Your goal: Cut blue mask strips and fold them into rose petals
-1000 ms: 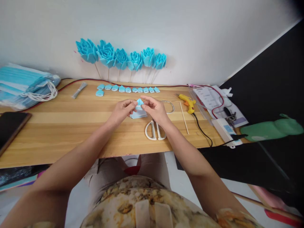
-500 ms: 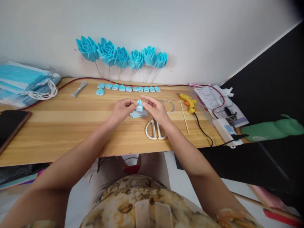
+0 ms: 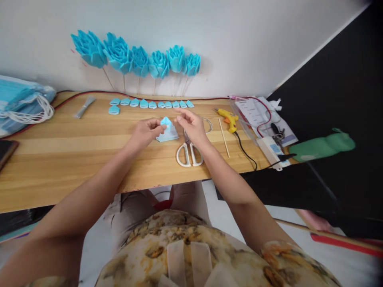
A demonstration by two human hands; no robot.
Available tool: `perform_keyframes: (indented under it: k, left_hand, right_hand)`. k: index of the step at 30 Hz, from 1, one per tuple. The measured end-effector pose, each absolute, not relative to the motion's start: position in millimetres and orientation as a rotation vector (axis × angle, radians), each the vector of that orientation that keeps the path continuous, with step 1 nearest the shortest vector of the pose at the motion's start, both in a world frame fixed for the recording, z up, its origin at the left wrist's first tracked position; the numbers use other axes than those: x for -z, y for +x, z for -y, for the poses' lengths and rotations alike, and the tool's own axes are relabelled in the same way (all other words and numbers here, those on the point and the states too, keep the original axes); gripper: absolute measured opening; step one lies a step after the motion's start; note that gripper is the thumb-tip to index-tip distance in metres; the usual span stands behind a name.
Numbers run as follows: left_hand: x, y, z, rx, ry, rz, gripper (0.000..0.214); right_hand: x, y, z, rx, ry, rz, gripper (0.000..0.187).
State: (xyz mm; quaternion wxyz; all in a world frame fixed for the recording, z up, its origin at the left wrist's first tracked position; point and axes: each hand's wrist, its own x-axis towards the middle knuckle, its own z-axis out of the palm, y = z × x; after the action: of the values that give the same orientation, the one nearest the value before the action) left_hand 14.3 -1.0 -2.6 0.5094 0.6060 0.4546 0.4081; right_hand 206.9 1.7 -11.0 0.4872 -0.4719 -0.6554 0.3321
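A small blue folded piece [image 3: 165, 120] is held in the grip of the left hand [image 3: 146, 130], pinched at its left side between the thumb and the fingers. By the right hand [image 3: 195, 128] nothing is seen to be held; its thumb and fingers are spread, just beside the piece but apart from it. The piece is kept above a small pile of pale flat sheets [image 3: 170, 136], which is lying on the wooden surface [image 3: 89, 155].

As for what is done, eleven folded blue pieces [image 3: 144, 104] can be counted at the back: ten are laid in a row, and one is placed in front of its left end. Behind them, six blue flowers [image 3: 140, 61] on thin stems are stood by the wall. The held piece is already given a pointed top, but whether its folding is complete cannot be told, because its lower part is partly covered by the thumb. It is not yet put with the row. The sheets in the pile appear to be left unfolded; their number cannot be seen.
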Motion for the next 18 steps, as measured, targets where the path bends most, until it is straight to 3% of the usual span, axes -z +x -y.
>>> perform_keyframes:
  k: [11,18]
  left_hand:
    - [3.0,17.6,3.2,-1.043,1.392,-1.088,0.024]
    - [4.6,18.1,2.6,-1.067,1.37,-1.085,0.022]
  right_hand:
    - [-0.1,255.6,40.4,-0.3,-1.589,2.008,0.024]
    - [17.8,241.1,36.8,-0.288,-1.749,1.937,0.019]
